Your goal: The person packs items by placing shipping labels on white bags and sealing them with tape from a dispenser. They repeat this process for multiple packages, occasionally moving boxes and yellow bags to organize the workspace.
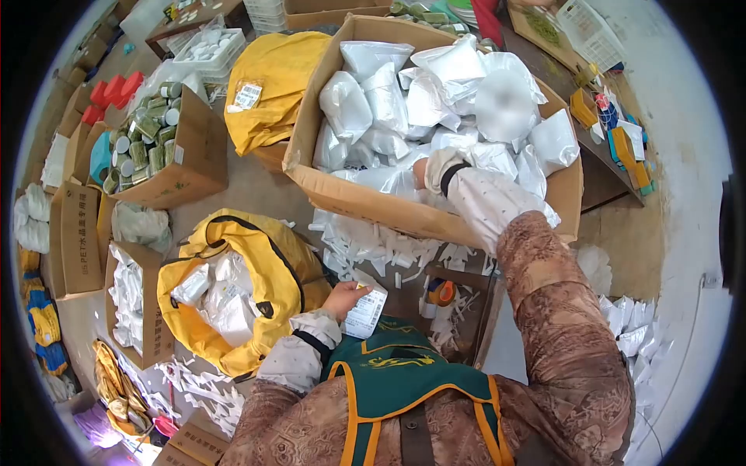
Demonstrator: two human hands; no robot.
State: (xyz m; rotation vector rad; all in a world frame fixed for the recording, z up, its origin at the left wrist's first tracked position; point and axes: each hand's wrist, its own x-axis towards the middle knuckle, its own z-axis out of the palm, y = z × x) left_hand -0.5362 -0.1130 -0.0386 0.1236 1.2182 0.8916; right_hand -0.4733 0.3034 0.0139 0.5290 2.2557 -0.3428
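Observation:
In front of my apron, my left hand pinches a white printed label with a barcode by its upper edge. My right arm reaches forward over the near wall of a large cardboard box. Silvery-white pouches fill that box. Only a small part of my right hand shows, down among the pouches by the near wall. Its fingers are hidden, so any hold on a pouch cannot be made out. Left of my left hand stands an open yellow bag with wrapped white packets inside.
At the left, a carton holds several green-filled jars. A yellow cover with a label lies beside the large box. Paper strips litter the area beneath it. An orange tape dispenser sits nearby. Pouches are piled at the right.

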